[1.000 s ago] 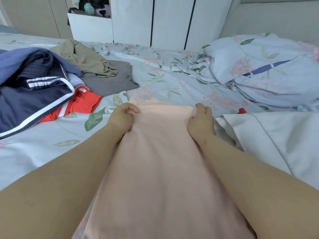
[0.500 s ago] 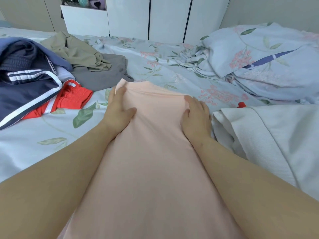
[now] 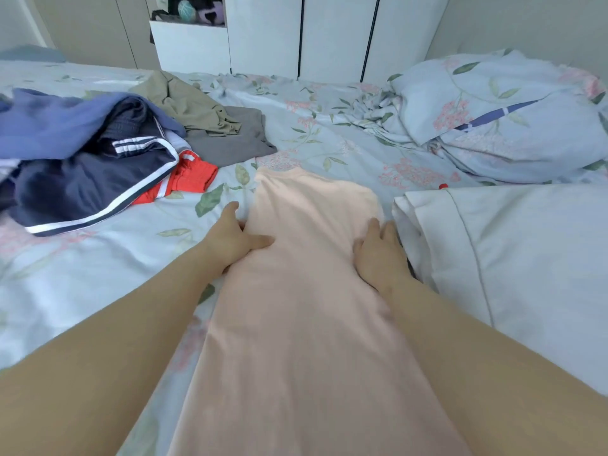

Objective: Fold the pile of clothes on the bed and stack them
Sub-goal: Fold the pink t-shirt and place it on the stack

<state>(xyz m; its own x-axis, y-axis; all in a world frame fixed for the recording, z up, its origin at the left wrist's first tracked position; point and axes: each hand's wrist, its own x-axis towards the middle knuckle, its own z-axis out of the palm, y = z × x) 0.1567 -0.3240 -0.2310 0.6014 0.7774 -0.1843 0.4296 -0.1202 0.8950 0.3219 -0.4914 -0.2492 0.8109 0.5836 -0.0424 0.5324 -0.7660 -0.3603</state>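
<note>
A long pale pink garment (image 3: pixel 306 291) lies flat on the floral bed sheet (image 3: pixel 98 274), running away from me. My left hand (image 3: pixel 232 240) rests at its left edge with the thumb lying on the fabric and the fingers at or under the edge. On the right side, my right hand (image 3: pixel 378 255) lies flat on the fabric with the fingers spread. A pile of unfolded clothes (image 3: pixel 82 159) sits at the left: blue, navy with white stripes, red, khaki and grey pieces.
A folded white garment (image 3: pixel 510 258) lies just right of my right hand. A rumpled floral duvet and pillow (image 3: pixel 493 120) fill the back right. White wardrobe doors (image 3: pixel 329 34) stand behind the bed.
Both hands have slid back toward me along the pink garment's edges, away from its far end. The far end now lies flat on the sheet.
</note>
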